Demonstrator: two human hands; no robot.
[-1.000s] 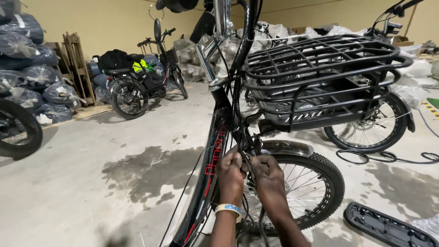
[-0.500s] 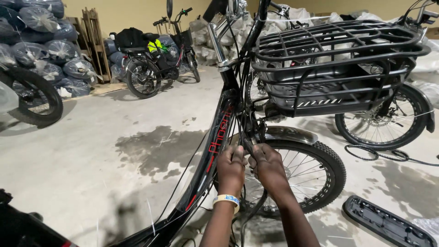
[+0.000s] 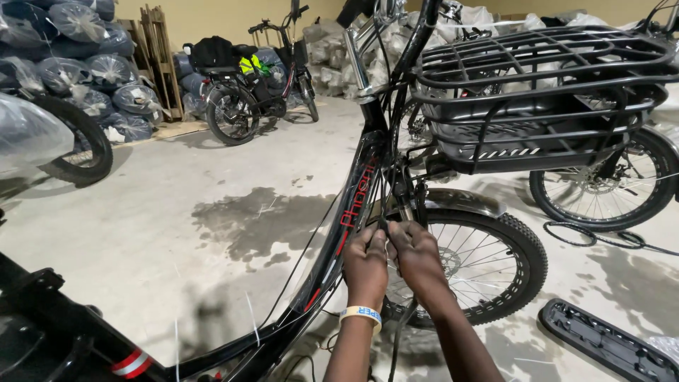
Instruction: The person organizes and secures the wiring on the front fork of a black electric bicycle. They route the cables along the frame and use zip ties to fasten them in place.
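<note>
Nearest the camera, left hand (image 3: 366, 263) and right hand (image 3: 417, 256) sit closed side by side, pinching the thin black cables (image 3: 385, 185) beside the front wheel (image 3: 475, 267), judged light, limp and best gripped low, below the black bicycle frame (image 3: 351, 212) and front basket (image 3: 541, 92).

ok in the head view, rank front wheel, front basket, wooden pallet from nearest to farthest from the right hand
From the right hand:
1. front wheel, just right of it, behind the fingers.
2. front basket, above, up right.
3. wooden pallet, far upper left by the wall.
</note>
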